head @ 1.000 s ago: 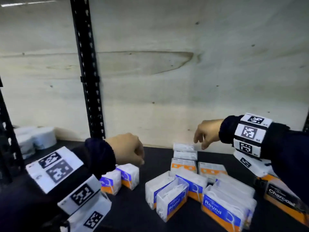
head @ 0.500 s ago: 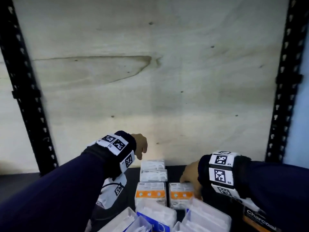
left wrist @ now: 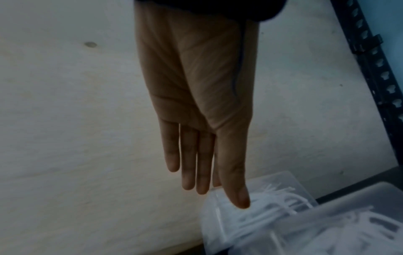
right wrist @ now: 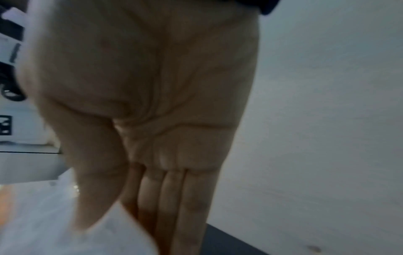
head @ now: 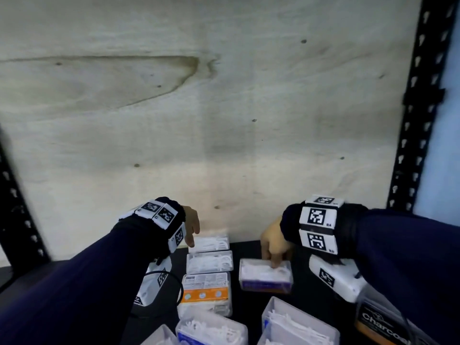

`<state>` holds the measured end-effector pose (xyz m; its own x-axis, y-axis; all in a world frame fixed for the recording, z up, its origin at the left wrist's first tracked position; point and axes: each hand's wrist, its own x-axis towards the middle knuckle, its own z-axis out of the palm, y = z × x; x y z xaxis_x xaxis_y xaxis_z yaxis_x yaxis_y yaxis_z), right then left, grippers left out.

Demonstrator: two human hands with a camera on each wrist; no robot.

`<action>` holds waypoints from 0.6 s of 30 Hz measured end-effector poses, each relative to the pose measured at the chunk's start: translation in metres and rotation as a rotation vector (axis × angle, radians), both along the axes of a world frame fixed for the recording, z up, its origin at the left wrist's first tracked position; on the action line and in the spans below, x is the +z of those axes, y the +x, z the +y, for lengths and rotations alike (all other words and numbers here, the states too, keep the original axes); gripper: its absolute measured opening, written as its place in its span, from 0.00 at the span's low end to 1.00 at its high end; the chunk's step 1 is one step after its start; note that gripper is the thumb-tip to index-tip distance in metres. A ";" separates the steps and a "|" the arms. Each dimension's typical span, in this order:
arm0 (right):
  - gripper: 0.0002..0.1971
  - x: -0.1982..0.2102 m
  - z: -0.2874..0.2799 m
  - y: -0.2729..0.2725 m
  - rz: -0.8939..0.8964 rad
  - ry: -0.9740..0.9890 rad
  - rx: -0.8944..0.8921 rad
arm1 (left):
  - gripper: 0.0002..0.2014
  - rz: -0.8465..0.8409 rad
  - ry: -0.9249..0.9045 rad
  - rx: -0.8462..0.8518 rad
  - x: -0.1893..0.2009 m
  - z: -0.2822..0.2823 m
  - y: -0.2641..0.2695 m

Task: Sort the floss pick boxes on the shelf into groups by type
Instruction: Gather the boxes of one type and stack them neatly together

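Observation:
Floss pick boxes lie on the black shelf (head: pixel 249 305). In a column at the back are two clear boxes (head: pixel 211 241) (head: pixel 210 262) and an orange-label box (head: pixel 205 292). My left hand (head: pixel 193 232) hangs over the rearmost clear box (left wrist: pixel 261 207) with straight fingers (left wrist: pixel 202 172) and holds nothing. My right hand (head: pixel 272 255) pinches another box (head: pixel 265 277), which is tipped with its clear side up. In the right wrist view the thumb is on one side of that box (right wrist: pixel 65 224) and the fingers (right wrist: pixel 174 207) on the other.
Blue-label boxes (head: pixel 211 332) (head: pixel 298 324) crowd the shelf's front. A black and orange Charcoal box (head: pixel 380 324) sits at the front right under my right forearm. The plywood back panel (head: pixel 224 120) stands just behind the hands. Black slotted uprights (head: pixel 420 108) (head: pixel 17 220) frame both sides.
Both hands came forward and down to the back rows. The right hand took hold of the orange-label box on the right and tipped it up. The left hand straightened over the rear clear box.

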<state>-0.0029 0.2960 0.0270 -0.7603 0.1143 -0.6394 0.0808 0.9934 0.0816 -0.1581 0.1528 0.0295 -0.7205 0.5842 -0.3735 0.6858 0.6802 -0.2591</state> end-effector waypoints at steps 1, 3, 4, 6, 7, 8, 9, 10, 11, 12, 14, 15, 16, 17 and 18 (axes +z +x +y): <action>0.19 0.000 0.004 0.000 0.069 -0.034 -0.018 | 0.28 -0.037 -0.016 -0.027 -0.001 0.001 -0.002; 0.19 -0.003 0.012 -0.004 0.134 -0.078 -0.113 | 0.27 -0.107 -0.018 -0.043 -0.005 0.004 -0.003; 0.20 -0.003 0.013 -0.003 0.131 -0.103 -0.138 | 0.27 -0.120 -0.010 -0.049 -0.006 0.004 -0.003; 0.22 -0.004 0.015 -0.001 0.136 -0.168 -0.180 | 0.28 -0.099 0.000 -0.055 -0.006 0.006 -0.002; 0.23 -0.004 0.015 0.001 0.134 -0.195 -0.190 | 0.28 -0.085 0.011 -0.054 -0.006 0.007 0.000; 0.23 -0.004 0.016 0.002 0.139 -0.226 -0.190 | 0.27 -0.071 0.005 -0.065 -0.007 0.007 0.000; 0.23 -0.005 0.015 0.003 0.138 -0.241 -0.188 | 0.27 -0.070 -0.001 -0.071 -0.007 0.008 0.000; 0.22 -0.005 0.015 0.004 0.136 -0.254 -0.188 | 0.26 -0.067 -0.004 -0.079 -0.007 0.008 0.001; 0.21 -0.005 0.014 0.004 0.135 -0.255 -0.185 | 0.26 -0.065 0.001 -0.080 -0.006 0.008 0.001; 0.21 -0.005 0.014 0.003 0.143 -0.256 -0.185 | 0.26 -0.064 0.012 -0.078 -0.005 0.007 0.000; 0.20 -0.003 0.014 0.001 0.160 -0.235 -0.169 | 0.25 -0.087 0.039 -0.049 -0.004 0.005 -0.003; 0.20 -0.003 0.014 0.001 0.169 -0.223 -0.161 | 0.23 -0.117 0.053 -0.006 -0.004 0.002 -0.006; 0.20 -0.003 0.013 0.000 0.179 -0.212 -0.156 | 0.18 -0.167 0.071 0.044 -0.006 0.000 -0.012; 0.20 -0.003 0.012 0.001 0.189 -0.197 -0.153 | 0.11 -0.205 0.084 0.083 -0.006 -0.002 -0.019; 0.20 -0.003 0.011 0.001 0.208 -0.187 -0.148 | 0.06 -0.198 0.086 0.085 -0.006 -0.005 -0.024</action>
<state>-0.0023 0.3066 0.0241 -0.8608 0.1289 -0.4924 0.2218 0.9657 -0.1349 -0.1817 0.1474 0.0231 -0.6859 0.5607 -0.4640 0.6569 0.7514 -0.0631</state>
